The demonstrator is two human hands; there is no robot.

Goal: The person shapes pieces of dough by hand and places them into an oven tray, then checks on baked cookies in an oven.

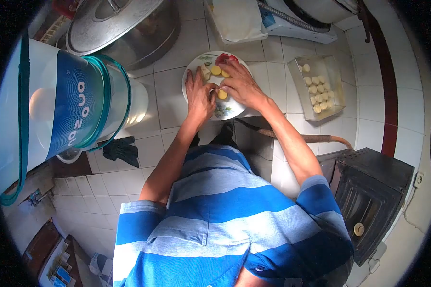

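A white plate with a floral pattern [222,112] lies on the tiled counter in front of me. Several yellow round pieces [222,94] are on it, along with a pale, dough-like lump [205,72] by my left fingers. My left hand [201,98] comes over the plate's left side, thumb and a bent finger pinched near the middle. From the right, my right hand [243,87] reaches over the plate, its upper fingers by the yellow pieces and its thumb close to the left one. Whatever sits between the meeting fingertips is too small and covered to make out.
A metal tin [340,91] with several pale round dough pieces stands at the right. A large lidded pot [148,38] and a blue-labelled bucket [76,100] are at the left. A paper-lined box [237,24] sits behind the plate. A small black oven [368,196] stands lower right.
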